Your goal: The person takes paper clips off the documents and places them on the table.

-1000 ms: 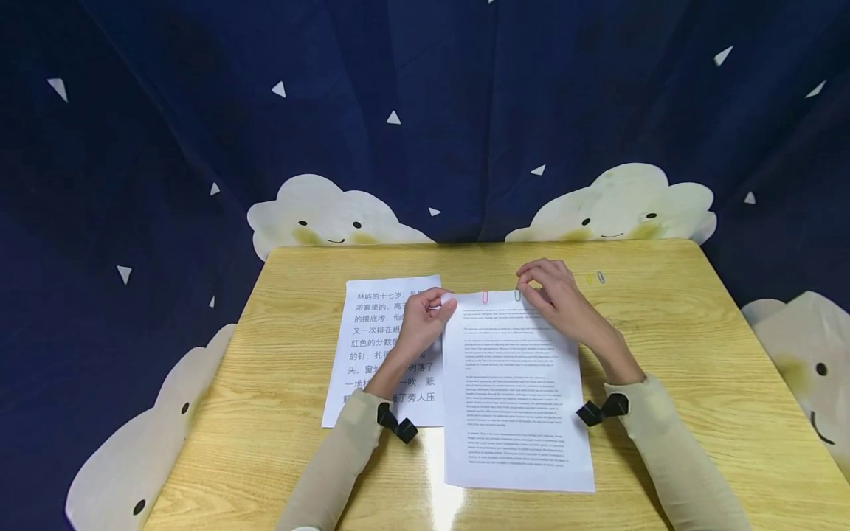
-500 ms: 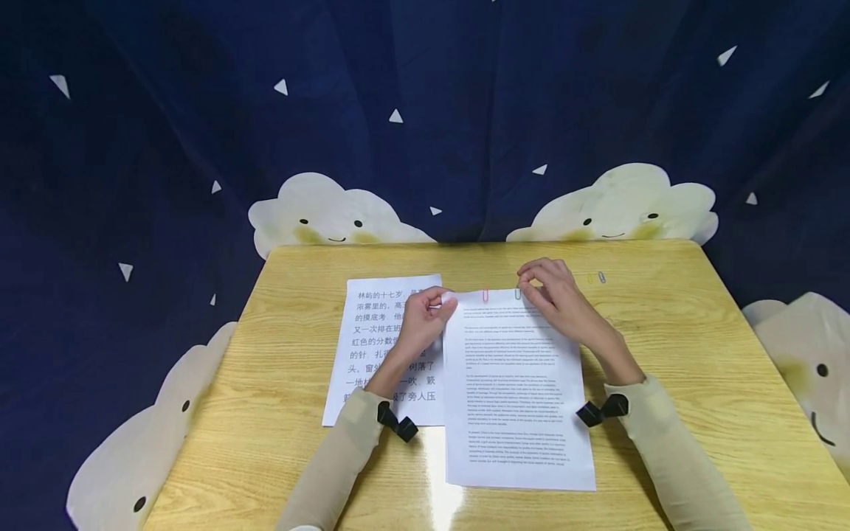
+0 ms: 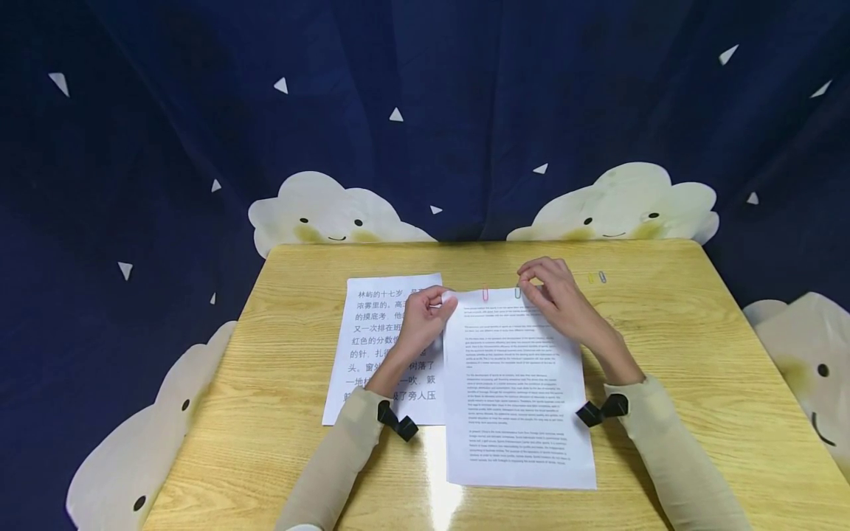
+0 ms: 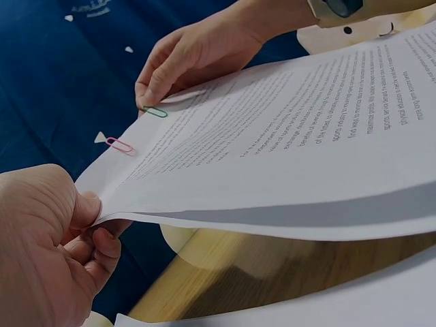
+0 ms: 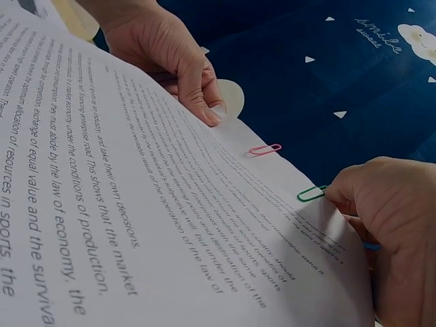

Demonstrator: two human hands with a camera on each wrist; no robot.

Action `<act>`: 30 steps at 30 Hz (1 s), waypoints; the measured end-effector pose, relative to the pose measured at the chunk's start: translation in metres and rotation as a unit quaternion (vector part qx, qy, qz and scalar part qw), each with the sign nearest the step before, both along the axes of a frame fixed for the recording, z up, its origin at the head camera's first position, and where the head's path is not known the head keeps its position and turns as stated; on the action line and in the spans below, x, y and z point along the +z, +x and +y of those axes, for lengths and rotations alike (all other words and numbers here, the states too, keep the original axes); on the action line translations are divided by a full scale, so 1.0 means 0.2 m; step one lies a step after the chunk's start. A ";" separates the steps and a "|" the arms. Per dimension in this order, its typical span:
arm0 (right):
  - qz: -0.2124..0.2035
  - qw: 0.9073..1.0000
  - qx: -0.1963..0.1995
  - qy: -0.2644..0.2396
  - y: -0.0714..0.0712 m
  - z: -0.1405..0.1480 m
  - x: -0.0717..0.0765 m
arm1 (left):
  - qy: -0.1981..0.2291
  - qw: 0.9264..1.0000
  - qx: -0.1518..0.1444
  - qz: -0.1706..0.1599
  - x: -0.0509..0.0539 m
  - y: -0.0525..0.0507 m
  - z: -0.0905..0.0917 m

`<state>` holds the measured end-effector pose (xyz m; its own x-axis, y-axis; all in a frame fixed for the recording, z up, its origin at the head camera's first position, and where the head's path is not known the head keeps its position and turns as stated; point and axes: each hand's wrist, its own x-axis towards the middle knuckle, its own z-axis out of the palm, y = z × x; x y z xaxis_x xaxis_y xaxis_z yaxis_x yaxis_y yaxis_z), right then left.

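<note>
Head view: nearest, two beige sleeves [image 3: 332, 461] are seen reaching in from below, with small black pieces [image 3: 397, 423] shown at both wrists. Between the forearms, a printed English document [image 3: 514, 398] is held above the table [image 3: 219, 420] at its top edge, its lower edge turned toward the wearer; a second layer is shown beneath its top sheet in the left wrist view. To its left, a page of large Chinese text [image 3: 372, 346] is laid on the table, partly covered by the left hand and forearm.

The document's top left corner is pinched between the thumb and curled fingers of the left hand [image 3: 421, 321]. Along the top edge, a pink paper clip [image 3: 485, 295] is fitted between the hands. Farther right, a green paper clip [image 5: 312, 195] is set over the same edge, its outer end pinched by the thumb and fingers of the right hand [image 3: 558, 299]; whether paper is also gripped there cannot be told. Beyond the right hand, a yellow paper clip [image 3: 591, 278] and a blue-grey paper clip [image 3: 602, 277] are laid side by side on the table. Farthest back, the table is bordered by a dark blue curtain [image 3: 425, 96] printed with white triangles and smiling clouds [image 3: 325, 203].
</note>
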<state>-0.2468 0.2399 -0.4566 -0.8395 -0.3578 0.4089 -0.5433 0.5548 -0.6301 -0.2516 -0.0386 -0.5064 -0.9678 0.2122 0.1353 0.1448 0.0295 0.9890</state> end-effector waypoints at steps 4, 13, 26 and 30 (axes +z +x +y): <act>-0.004 1.000 0.000 -0.002 0.00 0.00 0.00 | 0.002 1.000 -0.001 0.000 0.00 0.00 0.00; -0.005 1.000 -0.003 -0.007 0.00 0.00 0.00 | 0.003 1.000 0.000 -0.009 0.01 0.00 -0.01; -0.004 1.000 -0.005 -0.018 0.01 0.00 0.00 | 0.022 1.000 -0.005 -0.005 -0.01 0.00 0.00; 0.001 1.000 -0.004 -0.022 0.01 -0.01 0.00 | 0.022 1.000 -0.004 -0.011 0.00 0.00 0.00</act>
